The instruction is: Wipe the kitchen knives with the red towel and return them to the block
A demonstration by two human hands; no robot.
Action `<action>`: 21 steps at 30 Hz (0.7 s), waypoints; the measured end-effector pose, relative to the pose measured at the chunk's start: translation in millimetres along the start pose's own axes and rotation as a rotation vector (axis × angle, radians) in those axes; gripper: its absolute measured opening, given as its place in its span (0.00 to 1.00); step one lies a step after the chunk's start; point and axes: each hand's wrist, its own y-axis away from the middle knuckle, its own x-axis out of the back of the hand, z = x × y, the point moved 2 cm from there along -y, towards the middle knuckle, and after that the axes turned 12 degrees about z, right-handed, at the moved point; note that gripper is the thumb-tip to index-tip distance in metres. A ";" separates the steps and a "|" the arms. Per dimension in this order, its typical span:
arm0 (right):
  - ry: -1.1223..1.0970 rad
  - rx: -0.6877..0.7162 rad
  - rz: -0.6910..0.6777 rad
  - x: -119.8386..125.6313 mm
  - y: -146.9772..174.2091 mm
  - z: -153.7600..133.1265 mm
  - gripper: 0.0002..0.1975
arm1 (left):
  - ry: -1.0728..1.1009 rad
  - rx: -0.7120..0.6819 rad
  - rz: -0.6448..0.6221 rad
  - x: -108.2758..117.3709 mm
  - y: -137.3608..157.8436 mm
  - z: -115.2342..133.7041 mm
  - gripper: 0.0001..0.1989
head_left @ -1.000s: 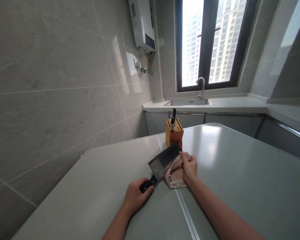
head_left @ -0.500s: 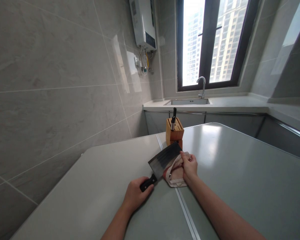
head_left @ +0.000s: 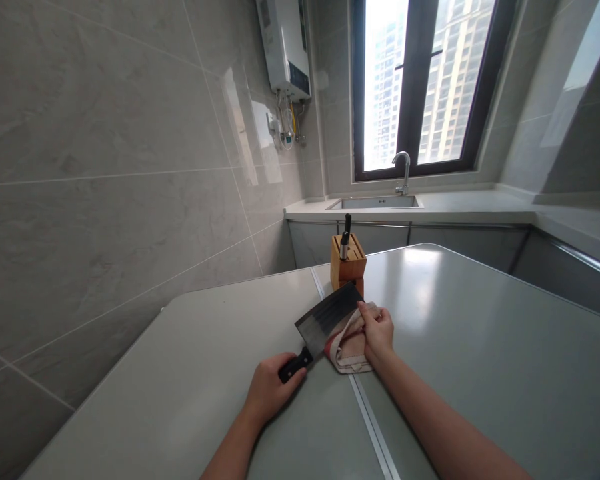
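My left hand (head_left: 274, 389) is wrapped round the black handle of a cleaver (head_left: 327, 319). Its broad dark blade points up and to the right, tilted above the table. In my right hand (head_left: 379, 331) is a folded cloth (head_left: 353, 343), pale with red parts, pinched against the blade's lower right edge and far corner. The cloth hides part of that edge. Just beyond the blade stands a wooden knife block (head_left: 349, 265), its lower front partly covered by the cleaver. Black-handled tools (head_left: 346, 237) stick up from its slots.
The pale table (head_left: 220, 373) has a metal seam (head_left: 373, 427) running down its middle. Behind it are a white counter (head_left: 460, 202), a sink (head_left: 375, 203) and a faucet (head_left: 405, 172) below a window. A water heater (head_left: 286, 50) hangs on the tiled left wall (head_left: 115, 233).
Almost nothing differs. The whole view has shifted very slightly, while both hands keep their hold on the cleaver and the cloth.
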 end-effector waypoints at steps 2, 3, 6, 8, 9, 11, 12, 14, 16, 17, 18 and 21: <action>0.002 0.003 0.003 -0.5 -0.2 1.1 0.20 | -0.002 0.001 -0.003 0.0 0.0 0.1 0.12; 0.004 0.004 0.006 -0.7 -0.4 1.8 0.21 | -0.002 0.003 -0.004 0.0 0.0 0.2 0.12; 0.010 0.002 0.010 -1.3 -1.3 3.3 0.23 | -0.003 0.013 -0.009 -0.1 0.0 0.4 0.12; 0.009 -0.003 0.003 -1.6 -1.5 3.2 0.23 | -0.008 0.014 -0.011 -0.3 -0.1 0.6 0.12; 0.007 -0.006 -0.001 -1.6 -1.4 2.8 0.23 | -0.011 0.012 -0.010 -0.4 -0.1 0.7 0.12; 0.006 -0.010 -0.007 -1.6 -0.8 1.4 0.23 | -0.017 0.005 -0.007 -0.5 0.1 0.6 0.13; 0.005 -0.013 -0.008 -1.6 -0.3 0.7 0.23 | -0.020 0.002 -0.004 -0.6 0.3 0.4 0.13; -0.002 -0.019 -0.017 -1.8 0.8 -0.7 0.22 | -0.030 0.004 0.011 -0.5 0.5 -0.7 0.13; -0.012 -0.014 -0.038 -2.3 1.8 -1.5 0.20 | -0.048 0.016 0.047 0.0 0.5 -2.5 0.14; -0.012 -0.007 -0.041 -2.3 2.0 -1.6 0.21 | -0.056 0.023 0.071 0.3 0.4 -3.6 0.14; -0.006 0.003 -0.032 -2.0 2.1 -1.4 0.22 | -0.062 0.029 0.094 0.6 0.2 -4.7 0.14; 0.030 0.027 0.035 -0.3 2.2 -0.5 0.26 | -0.073 0.037 0.128 1.0 -0.4 -7.1 0.14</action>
